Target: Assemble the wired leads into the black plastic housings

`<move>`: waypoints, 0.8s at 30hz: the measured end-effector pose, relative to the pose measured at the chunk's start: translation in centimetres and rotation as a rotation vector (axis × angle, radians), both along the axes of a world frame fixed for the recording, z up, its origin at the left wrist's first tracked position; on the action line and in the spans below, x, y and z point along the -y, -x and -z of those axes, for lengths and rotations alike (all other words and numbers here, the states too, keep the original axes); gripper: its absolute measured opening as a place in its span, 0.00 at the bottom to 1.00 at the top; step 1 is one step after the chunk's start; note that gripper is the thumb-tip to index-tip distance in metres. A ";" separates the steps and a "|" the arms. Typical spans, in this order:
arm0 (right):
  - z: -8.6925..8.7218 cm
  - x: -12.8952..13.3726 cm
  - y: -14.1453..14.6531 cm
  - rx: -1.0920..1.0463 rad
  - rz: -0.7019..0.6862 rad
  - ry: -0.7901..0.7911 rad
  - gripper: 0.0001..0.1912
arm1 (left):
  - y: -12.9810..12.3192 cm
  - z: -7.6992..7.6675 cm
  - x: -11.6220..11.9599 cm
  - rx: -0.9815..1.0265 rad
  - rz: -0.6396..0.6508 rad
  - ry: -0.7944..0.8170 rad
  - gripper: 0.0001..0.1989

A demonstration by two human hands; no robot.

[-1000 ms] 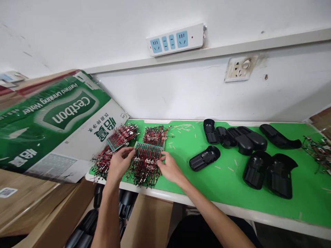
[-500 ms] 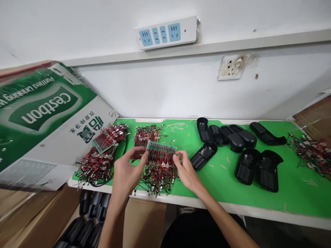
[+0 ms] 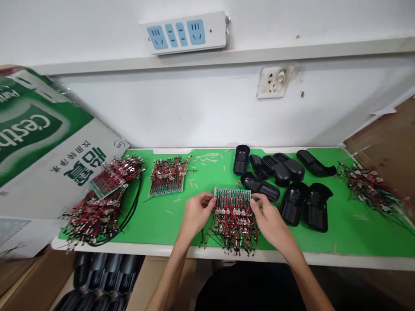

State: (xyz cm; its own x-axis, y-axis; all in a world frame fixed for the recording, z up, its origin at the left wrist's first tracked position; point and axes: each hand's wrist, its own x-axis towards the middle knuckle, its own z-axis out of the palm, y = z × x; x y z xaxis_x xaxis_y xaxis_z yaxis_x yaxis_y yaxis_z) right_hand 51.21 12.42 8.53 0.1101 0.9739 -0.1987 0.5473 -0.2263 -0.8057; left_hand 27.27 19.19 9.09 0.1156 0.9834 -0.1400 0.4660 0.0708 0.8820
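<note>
A green circuit board (image 3: 232, 194) with rows of red and black wires hanging toward the table's front edge lies between my hands. My left hand (image 3: 198, 212) pinches its left end between thumb and fingers. At its right end, my right hand (image 3: 267, 216) grips the board the same way. The wires with small white connectors spread below it over the green mat (image 3: 155, 220). Farther left, a second wired board (image 3: 166, 175) rests on the mat, and a big pile of wired boards (image 3: 97, 207) leans by the carton.
Several black plastic shells (image 3: 295, 203) lie right of my hands. More wires (image 3: 369, 183) are at the far right. A green and white carton (image 3: 48, 160) stands left. Below the table, a box holds black shells (image 3: 110, 270). A power strip (image 3: 186, 33) is on the wall.
The view has shifted to the right. Both hands have moved right with the board, away from the second board, and it now sits lower, nearer the shells.
</note>
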 end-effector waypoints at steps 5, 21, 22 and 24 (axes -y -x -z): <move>0.8 -1.2 -0.5 0.140 -0.021 -0.046 0.23 | 0.6 -1.2 -0.8 -0.112 0.159 -0.027 0.19; 3.9 -4.0 4.5 -0.641 0.055 -0.197 0.25 | 2.2 -0.9 -2.3 0.242 0.072 0.108 0.21; 4.1 -4.3 4.7 -0.624 0.049 -0.213 0.22 | 2.2 -0.9 -2.3 0.226 0.034 0.092 0.22; 4.1 -4.5 5.1 -0.571 0.034 -0.241 0.15 | 2.1 -0.8 -2.2 0.200 -0.047 0.083 0.22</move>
